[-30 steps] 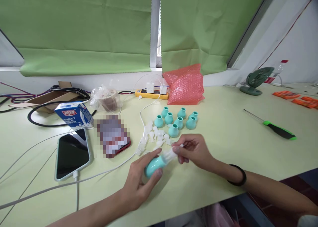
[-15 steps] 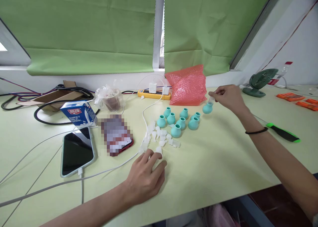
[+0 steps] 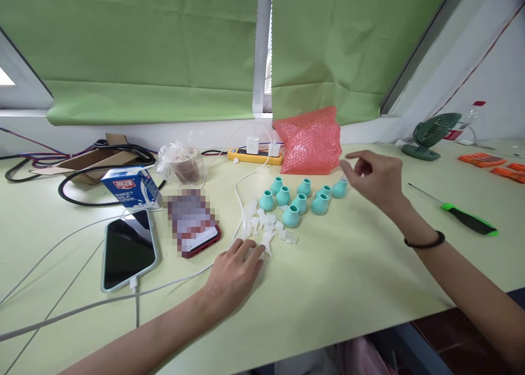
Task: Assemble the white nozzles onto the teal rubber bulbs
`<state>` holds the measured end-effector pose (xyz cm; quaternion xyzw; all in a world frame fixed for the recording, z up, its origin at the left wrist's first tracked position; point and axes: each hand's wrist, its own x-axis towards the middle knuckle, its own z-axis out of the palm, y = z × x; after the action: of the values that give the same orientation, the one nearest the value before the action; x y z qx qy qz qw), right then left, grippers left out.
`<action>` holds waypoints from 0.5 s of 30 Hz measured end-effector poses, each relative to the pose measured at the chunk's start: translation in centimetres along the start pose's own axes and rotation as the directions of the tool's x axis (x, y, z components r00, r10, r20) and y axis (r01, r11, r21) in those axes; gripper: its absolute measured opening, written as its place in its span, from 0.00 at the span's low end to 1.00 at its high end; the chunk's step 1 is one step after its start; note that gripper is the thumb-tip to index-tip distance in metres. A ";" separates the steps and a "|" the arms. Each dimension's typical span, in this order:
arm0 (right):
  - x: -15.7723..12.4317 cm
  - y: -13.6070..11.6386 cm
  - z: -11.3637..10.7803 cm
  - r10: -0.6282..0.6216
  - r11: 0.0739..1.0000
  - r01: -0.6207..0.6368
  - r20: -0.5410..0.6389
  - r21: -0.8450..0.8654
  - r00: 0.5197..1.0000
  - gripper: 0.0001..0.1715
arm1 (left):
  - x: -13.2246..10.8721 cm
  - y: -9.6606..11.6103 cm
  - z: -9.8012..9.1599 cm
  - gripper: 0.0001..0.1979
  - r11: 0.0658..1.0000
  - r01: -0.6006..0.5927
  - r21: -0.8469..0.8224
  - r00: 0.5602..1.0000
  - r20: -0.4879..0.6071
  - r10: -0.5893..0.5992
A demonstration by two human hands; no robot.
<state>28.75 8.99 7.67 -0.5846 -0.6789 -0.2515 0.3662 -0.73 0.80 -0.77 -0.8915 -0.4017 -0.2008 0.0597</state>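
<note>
My left hand [image 3: 234,274] rests low on the table, fingers extended and holding nothing I can see. Its fingertips touch or nearly touch a translucent white plastic piece [image 3: 267,242] at the near edge of a loose pile of such pieces [image 3: 268,222]. On the right, my right hand [image 3: 371,178] hovers with thumb and index finger apart. Just left of it, a teal rubber bulb [image 3: 339,189] sits on the table, with a clear part at its top beside the thumb. Several more teal bulbs [image 3: 301,204] stand upright in a cluster, open necks upward.
Left are a phone [image 3: 129,249] on a cable, a red-edged phone [image 3: 200,241] and a milk carton [image 3: 131,188]. Behind lie a yellow power strip [image 3: 254,156] and a pink bubble-wrap bag [image 3: 309,142]. A screwdriver [image 3: 467,219] and green fan [image 3: 430,137] are right.
The bulb that my right hand held by its clear part is now lower, on the table, and the fingers have parted. My left hand has shifted slightly left, its fingers straightening against a white piece.
</note>
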 end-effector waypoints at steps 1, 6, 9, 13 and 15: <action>-1.0 -1.7 -0.5 -0.103 0.991 0.101 0.021 0.091 0.994 0.14 | 0.0 0.0 0.0 0.10 1.000 0.004 -0.016 1.000 0.003 -0.004; -6.2 -8.7 -1.0 -0.544 0.832 0.414 0.403 0.368 0.736 0.14 | 0.1 0.0 -0.2 0.10 0.995 -0.011 -0.096 0.999 -0.050 0.006; -7.4 -9.9 -0.3 -0.513 0.855 0.442 0.554 0.269 0.655 0.15 | 0.1 0.0 -0.1 0.10 0.987 -0.043 -0.153 0.995 -0.091 0.029; -7.6 -9.2 0.7 -0.467 0.880 0.396 0.627 0.261 0.624 0.15 | -0.1 -0.1 0.3 0.10 0.977 -0.038 -0.209 0.993 -0.117 0.013; -7.7 -9.0 0.8 -0.468 0.883 0.308 0.606 0.355 0.643 0.15 | -0.1 -0.1 0.4 0.09 0.972 -0.036 -0.232 0.992 -0.126 0.006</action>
<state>20.14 3.17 1.87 -0.4306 -0.8975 -0.0182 0.0932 -0.77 0.88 -1.17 -0.8822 -0.3612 -0.3014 -0.0187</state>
